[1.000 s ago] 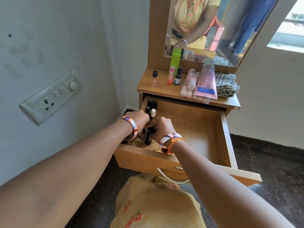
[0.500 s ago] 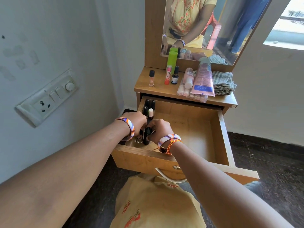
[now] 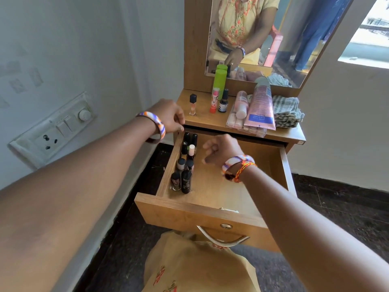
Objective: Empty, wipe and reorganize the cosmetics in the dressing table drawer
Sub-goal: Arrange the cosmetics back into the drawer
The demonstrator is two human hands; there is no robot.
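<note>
The wooden drawer (image 3: 212,207) stands pulled out. Several small dark-capped bottles (image 3: 185,165) stand upright in rows along its left wall. My left hand (image 3: 168,118) hovers at the table's left front corner, above the drawer's back left, fingers curled with nothing in them. My right hand (image 3: 223,150) is over the drawer's middle, fingers loosely apart and empty. On the tabletop (image 3: 210,123) stand a small perfume bottle (image 3: 192,104), a green bottle (image 3: 219,83), a pink-and-red stick (image 3: 214,100), a dark dropper bottle (image 3: 223,101), pink tubes (image 3: 261,106) and a folded striped cloth (image 3: 288,112).
A mirror (image 3: 263,39) rises behind the tabletop. A switch panel (image 3: 52,129) is on the left wall close to the drawer. A curved metal handle (image 3: 223,239) sticks out of the drawer front above my yellow-clothed lap (image 3: 200,266). Dark floor lies on both sides.
Both hands let go of the bottles at the drawer's left side. My left hand rose toward the tabletop corner; my right hand lifted and moved right over the drawer.
</note>
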